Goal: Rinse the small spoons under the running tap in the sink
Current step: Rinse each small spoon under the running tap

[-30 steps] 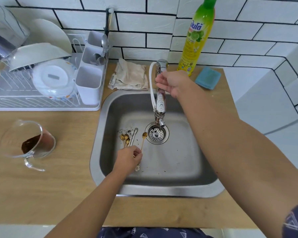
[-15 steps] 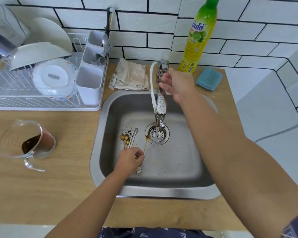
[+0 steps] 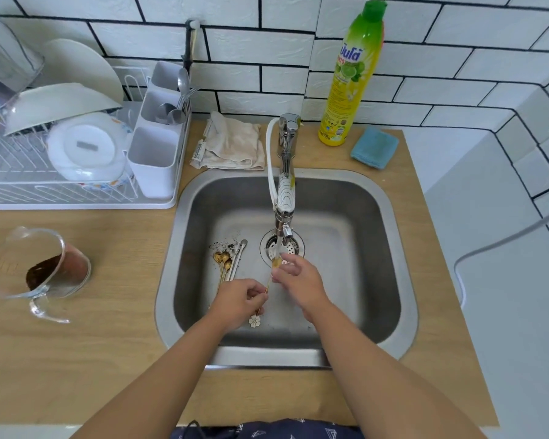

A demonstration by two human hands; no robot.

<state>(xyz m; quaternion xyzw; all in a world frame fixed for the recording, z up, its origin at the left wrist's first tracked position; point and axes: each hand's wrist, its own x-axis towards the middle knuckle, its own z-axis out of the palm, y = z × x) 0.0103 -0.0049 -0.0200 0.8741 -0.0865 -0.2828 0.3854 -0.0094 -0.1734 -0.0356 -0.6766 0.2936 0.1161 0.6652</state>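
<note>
— Spoon [image 3: 270, 277] at frame centre, under the tap [image 3: 285, 191]?
— Yes; the left hand [image 3: 238, 301] is pinching its handle, the right hand's [image 3: 300, 280] fingers are rubbing its bowl over the sink [image 3: 390, 248].

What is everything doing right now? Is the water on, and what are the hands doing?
Tap: on, water running from its spout.
Gold spoon: held up, bowl under the stream.
Left hand: pinches the spoon's handle.
Right hand: fingers at the spoon's bowl, rubbing or holding, cannot tell which.
Other spoons: lying unwashed on the sink floor.
Sink: drain open, dark specks inside.
Glass jug: tipped on its side.
Soap bottle: upright, capped.
</note>
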